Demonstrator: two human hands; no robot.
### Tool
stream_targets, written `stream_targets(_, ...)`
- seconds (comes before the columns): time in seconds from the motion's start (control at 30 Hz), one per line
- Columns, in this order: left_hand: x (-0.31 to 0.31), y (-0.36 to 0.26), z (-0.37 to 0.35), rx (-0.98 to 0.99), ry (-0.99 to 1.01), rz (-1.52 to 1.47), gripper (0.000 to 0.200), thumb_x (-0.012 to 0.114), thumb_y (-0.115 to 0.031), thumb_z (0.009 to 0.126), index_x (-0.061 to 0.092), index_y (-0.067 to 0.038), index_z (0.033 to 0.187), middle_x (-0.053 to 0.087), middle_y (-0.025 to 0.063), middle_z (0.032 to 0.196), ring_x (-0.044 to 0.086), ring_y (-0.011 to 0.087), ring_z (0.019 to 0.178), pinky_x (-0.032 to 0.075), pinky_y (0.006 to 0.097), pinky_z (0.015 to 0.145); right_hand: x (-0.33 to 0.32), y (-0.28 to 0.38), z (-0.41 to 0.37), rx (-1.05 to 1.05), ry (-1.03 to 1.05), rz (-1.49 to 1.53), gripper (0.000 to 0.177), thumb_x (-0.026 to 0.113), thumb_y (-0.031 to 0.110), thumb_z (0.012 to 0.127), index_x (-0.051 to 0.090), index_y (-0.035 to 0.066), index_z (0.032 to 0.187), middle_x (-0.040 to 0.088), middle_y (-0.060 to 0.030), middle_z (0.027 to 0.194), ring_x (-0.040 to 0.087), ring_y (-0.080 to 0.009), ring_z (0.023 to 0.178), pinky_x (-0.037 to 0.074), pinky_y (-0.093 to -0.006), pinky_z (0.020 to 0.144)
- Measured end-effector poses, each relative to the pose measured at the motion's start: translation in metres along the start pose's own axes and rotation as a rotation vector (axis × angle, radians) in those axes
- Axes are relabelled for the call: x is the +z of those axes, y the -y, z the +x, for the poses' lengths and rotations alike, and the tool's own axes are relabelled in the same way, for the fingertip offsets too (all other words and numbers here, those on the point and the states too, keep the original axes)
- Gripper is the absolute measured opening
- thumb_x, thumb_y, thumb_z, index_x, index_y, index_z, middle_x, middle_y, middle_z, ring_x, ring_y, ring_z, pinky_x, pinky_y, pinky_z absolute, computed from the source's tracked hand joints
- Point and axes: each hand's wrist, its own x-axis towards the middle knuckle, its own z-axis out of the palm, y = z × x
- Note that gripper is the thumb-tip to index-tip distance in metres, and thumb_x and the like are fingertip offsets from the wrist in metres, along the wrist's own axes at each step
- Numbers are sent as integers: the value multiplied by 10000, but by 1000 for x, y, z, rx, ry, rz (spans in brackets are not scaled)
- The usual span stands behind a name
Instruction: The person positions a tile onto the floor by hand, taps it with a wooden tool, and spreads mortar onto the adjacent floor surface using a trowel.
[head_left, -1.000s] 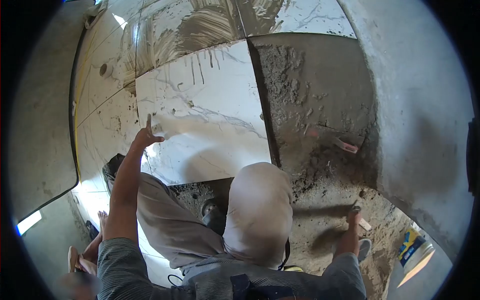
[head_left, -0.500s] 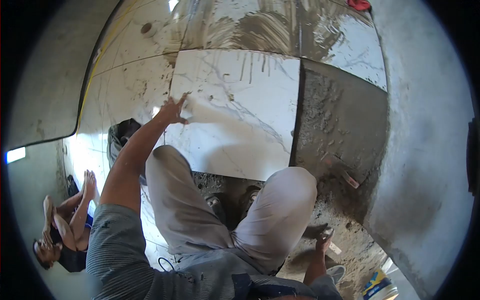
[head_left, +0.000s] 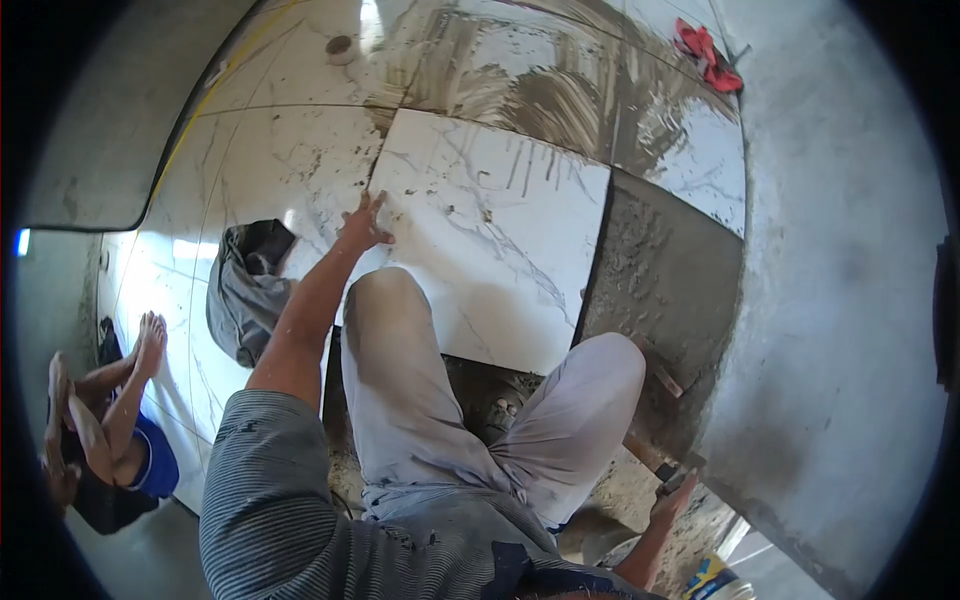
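Observation:
My left hand (head_left: 366, 226) rests with fingers spread at the left edge of a large white marble-patterned tile (head_left: 500, 240). The tile's surface carries specks and drips of mortar. By my right knee, my right hand (head_left: 672, 502) is closed around a tool (head_left: 648, 456) with a brown, wood-like part and a dark grey part; I cannot tell its exact kind. Wet grey mortar (head_left: 665, 260) lies along the tile's right side. A tool with a reddish-brown handle (head_left: 666, 380) lies on the mortar, partly hidden by my knee.
Smeared laid tiles (head_left: 550, 100) stretch ahead, with a red cloth (head_left: 707, 55) by the right wall (head_left: 840, 250). A grey garment (head_left: 248, 300) lies left of my arm. Another person (head_left: 110, 430) sits at the far left. A bucket (head_left: 715, 580) stands at lower right.
My right hand has come up and forward, raising the tool beside my knee. My left hand stays at the tile's left edge. The view has shifted and turned slightly.

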Motion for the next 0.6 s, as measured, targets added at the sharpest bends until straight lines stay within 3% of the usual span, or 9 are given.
stream_targets(0.07,-2,-3,-4,-40,26,-46,1003,801,-294,581,200,-359,1381,106,71,1478,140,553,1252,222,681,951,34,54,-41,11,3,-68,494,570,350,819,423,125,1234,509,-4,873,425,-83,616,338,-227,496)
stream_targets(0.13,-3,-1,2,-48,24,-38,999,793,-315,588,191,-349,1385,102,47,1480,127,551,1256,215,687,949,41,68,-42,-82,148,-230,586,590,188,790,362,21,1304,502,-80,1103,495,-172,875,413,-302,691)
stream_targets(0.17,-3,3,4,-38,41,-24,996,785,-337,596,182,-339,1389,98,22,1483,114,550,1259,208,694,947,47,80,-40,-65,174,-125,563,618,119,758,399,5,1264,504,-88,1084,498,-186,874,407,-311,737)
stream_targets(0.27,-1,19,31,-125,-90,-114,988,764,-391,617,162,-318,1396,101,42,1481,114,542,1264,220,701,936,55,110,0,-270,333,-3,502,580,147,789,419,3,1243,508,-85,1075,502,-169,857,418,-289,704)
stream_targets(0.33,-15,11,35,-243,-138,-196,1009,760,-418,619,141,-285,1405,77,67,1481,108,527,1274,226,701,931,107,185,-42,-238,298,182,481,540,175,819,412,-5,1247,502,-83,1102,507,-158,891,427,-254,705)
stream_targets(0.4,-16,15,43,-425,-112,-201,1046,770,-429,601,133,-245,1411,15,90,1483,85,513,1285,226,700,933,137,219,-34,-270,429,263,483,491,217,842,402,-12,1258,492,-92,1158,499,-146,943,437,-229,663)
stream_targets(0.47,-21,11,34,-467,-86,-212,1079,784,-427,574,134,-233,1412,-44,89,1481,56,505,1293,231,695,937,200,259,-75,-298,739,430,470,458,221,845,409,-12,1250,504,-95,1175,520,-145,916,442,-230,619)
stream_targets(0.53,-41,0,37,-504,-22,-263,1081,789,-419,567,137,-240,1411,-53,80,1482,50,498,1297,231,685,949,270,278,-109,-353,650,392,461,425,231,847,420,-10,1241,521,-107,1171,543,-132,855,427,-222,576)
stream_targets(0.6,-44,-2,38,-529,4,-241,1079,790,-407,567,138,-243,1411,-49,76,1483,51,496,1298,228,675,960,323,282,-111,-551,847,213,424,432,195,839,452,-12,1209,550,-111,1120,559,-136,842,441,-216,620)
